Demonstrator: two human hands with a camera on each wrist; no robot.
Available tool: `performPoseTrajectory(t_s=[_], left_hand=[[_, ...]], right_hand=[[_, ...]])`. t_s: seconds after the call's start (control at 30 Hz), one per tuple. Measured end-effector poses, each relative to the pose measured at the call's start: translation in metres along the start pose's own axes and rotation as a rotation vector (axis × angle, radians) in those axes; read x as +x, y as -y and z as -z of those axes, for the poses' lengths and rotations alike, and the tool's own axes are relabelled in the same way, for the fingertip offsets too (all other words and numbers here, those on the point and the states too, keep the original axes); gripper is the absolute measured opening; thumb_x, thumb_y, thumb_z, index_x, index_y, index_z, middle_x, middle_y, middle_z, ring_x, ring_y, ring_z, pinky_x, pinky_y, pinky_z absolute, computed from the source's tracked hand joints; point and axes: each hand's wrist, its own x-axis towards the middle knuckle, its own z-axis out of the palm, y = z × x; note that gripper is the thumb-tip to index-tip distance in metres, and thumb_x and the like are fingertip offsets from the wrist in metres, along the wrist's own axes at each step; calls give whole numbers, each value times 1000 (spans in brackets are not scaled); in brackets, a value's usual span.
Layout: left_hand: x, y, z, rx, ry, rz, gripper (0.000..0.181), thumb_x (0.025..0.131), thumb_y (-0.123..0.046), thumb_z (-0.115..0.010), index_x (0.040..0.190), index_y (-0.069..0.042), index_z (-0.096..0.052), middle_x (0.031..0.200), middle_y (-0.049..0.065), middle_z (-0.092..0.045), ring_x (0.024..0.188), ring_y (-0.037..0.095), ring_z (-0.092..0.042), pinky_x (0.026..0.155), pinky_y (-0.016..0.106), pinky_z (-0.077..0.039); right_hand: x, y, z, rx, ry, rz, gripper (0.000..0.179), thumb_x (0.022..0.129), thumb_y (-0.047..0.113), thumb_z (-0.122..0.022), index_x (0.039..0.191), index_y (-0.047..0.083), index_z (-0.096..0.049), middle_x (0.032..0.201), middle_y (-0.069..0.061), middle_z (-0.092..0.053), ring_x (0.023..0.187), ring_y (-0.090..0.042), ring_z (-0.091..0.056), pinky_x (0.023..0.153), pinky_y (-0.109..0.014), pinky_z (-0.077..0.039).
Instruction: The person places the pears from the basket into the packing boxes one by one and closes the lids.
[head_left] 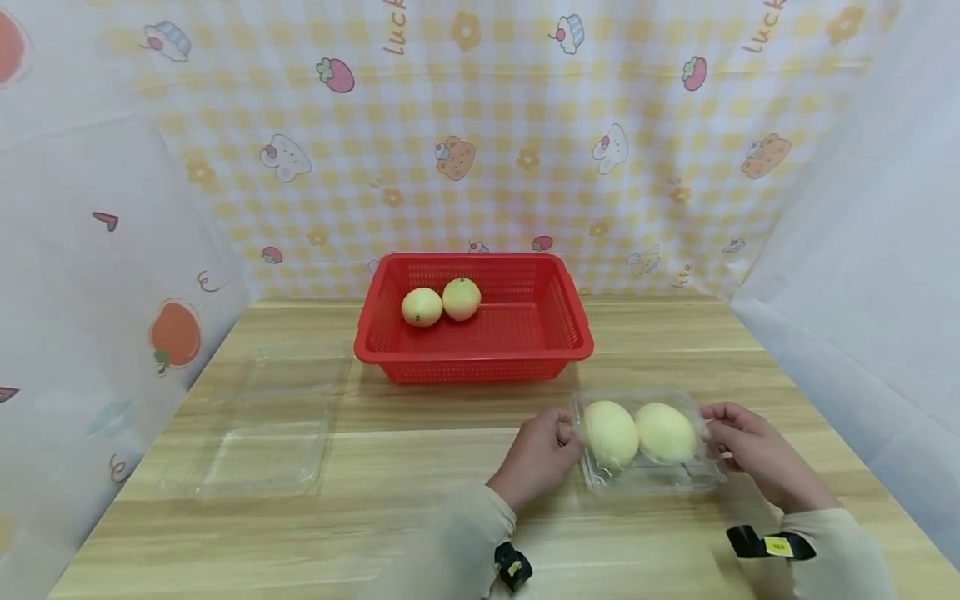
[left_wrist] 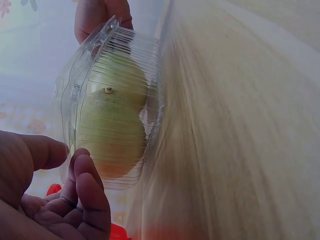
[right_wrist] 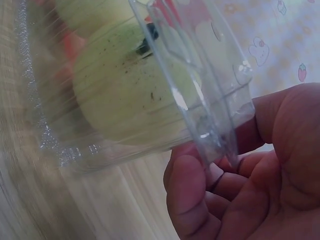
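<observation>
A clear plastic clamshell box (head_left: 652,481) with two pale yellow-green round fruits inside is between the hands at the right of the table. Its lid lies over the fruits. The left hand (head_left: 542,457) pinches the rim at the box's left end, thumb against fingertips. At the opposite end, the right hand (head_left: 761,452) pinches the rim the same way. The right wrist view shows one fruit (right_wrist: 132,87) close behind the ribbed wall, with a dark mark near its top. In the left wrist view a fruit (left_wrist: 112,135) shows its short stem.
A red plastic basket (head_left: 472,357) stands at the back middle, holding two similar fruits (head_left: 441,304). On the left lies another clear plastic box (head_left: 262,433), open and flat on the wooden table (head_left: 420,467). Patterned cloth (head_left: 487,108) hangs behind and at the sides.
</observation>
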Motion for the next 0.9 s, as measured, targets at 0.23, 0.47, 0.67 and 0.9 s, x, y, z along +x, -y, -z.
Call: performPoseTrajectory(t_s=[0.23, 0.47, 0.67, 0.9], left_hand=[[3, -2, -5, 27, 1, -28, 27, 88, -6, -66, 114, -1, -62, 73, -8, -62, 63, 4, -50, 60, 22, -44], [4, -3, -8, 25, 10, -16, 26, 88, -6, -66, 113, -2, -61, 72, -8, -60, 64, 5, -50, 62, 22, -44], [6, -4, -12, -1, 24, 30, 29, 89, -7, -66, 118, -4, -61, 72, -8, -61, 62, 6, -51, 58, 22, -43], [7, -5, -13, 0, 36, 61, 29, 91, -11, -67, 119, -6, -61, 75, -7, -60, 65, 8, -51, 59, 23, -43]], right_hand=[[-1, -6, 5, -8, -8, -5, 37, 102, 11, -47, 131, -10, -39, 93, -5, -54, 76, -15, -55, 62, -32, -49], [0, -8, 9, -16, -6, -17, 39, 101, 9, -47, 133, -11, -37, 92, -4, -55, 77, -16, -55, 63, -33, -49], [-1, -10, 13, -30, -7, -25, 40, 101, 9, -46, 134, -12, -37, 92, -4, -55, 77, -16, -55, 64, -33, -49], [0, -12, 15, -45, 7, -58, 40, 102, 11, -45, 135, -11, -37, 95, -5, -55, 80, -16, -55, 66, -34, -49]])
